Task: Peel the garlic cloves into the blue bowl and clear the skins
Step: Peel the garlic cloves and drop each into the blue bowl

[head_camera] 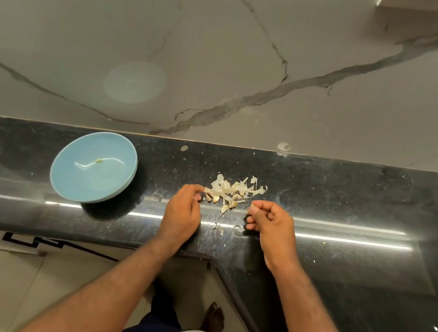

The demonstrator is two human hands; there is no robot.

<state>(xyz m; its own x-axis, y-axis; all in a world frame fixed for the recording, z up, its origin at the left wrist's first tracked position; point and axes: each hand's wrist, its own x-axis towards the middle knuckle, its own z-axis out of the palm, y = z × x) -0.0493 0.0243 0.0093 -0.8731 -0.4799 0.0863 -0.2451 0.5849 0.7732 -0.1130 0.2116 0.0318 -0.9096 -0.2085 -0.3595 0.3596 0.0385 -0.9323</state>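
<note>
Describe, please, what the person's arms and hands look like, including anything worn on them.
Both arms are bare: no sleeve shows on the left forearm or the right forearm right down to the frame's edge. The left hand and the right hand are gloveless, with no ring, watch or bracelet visible.

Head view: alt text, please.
The left hand pinches a skin at the edge of a pile of garlic skins on a black counter; the right hand pinches a small piece beside it. A blue bowl sits to the left.
</note>
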